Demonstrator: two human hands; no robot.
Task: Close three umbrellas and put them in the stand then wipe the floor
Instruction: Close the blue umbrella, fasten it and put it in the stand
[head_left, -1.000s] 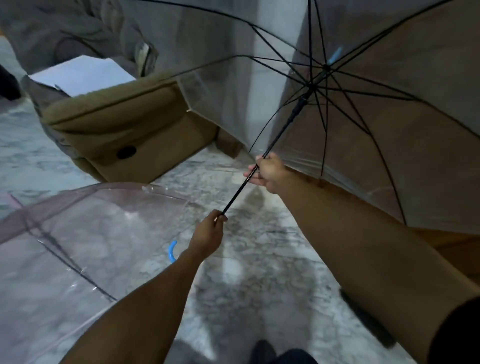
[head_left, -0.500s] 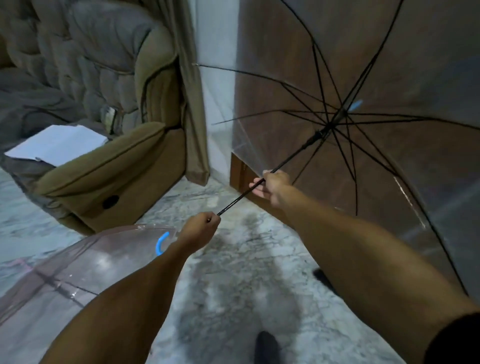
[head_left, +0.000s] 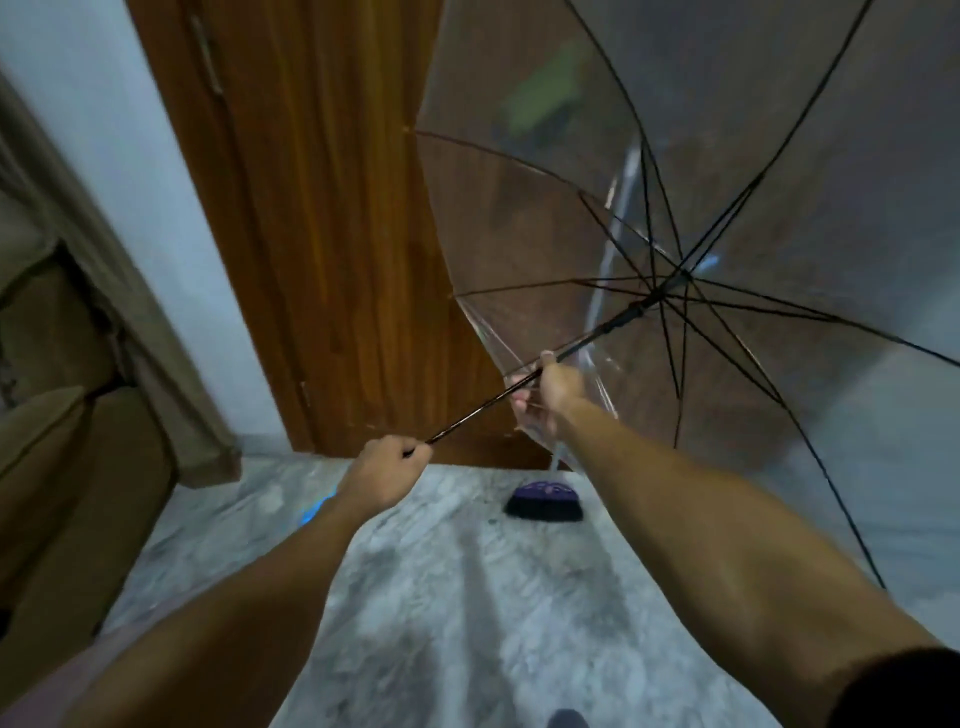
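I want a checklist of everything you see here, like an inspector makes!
Surface: grey marble floor, mottled.
Job's things: clear umbrella open, black shaft slanting up to its hub.
Clutter: dark brush head on the floor by the door.
Grippers: left hand grips the shaft's lower end; right hand grips the shaft higher up.
Cables: nothing seen.
Surroundings: wooden door, white wall, tan armchair.

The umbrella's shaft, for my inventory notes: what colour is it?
Black, as are the ribs. The shaft shows best in the head view, between both hands.
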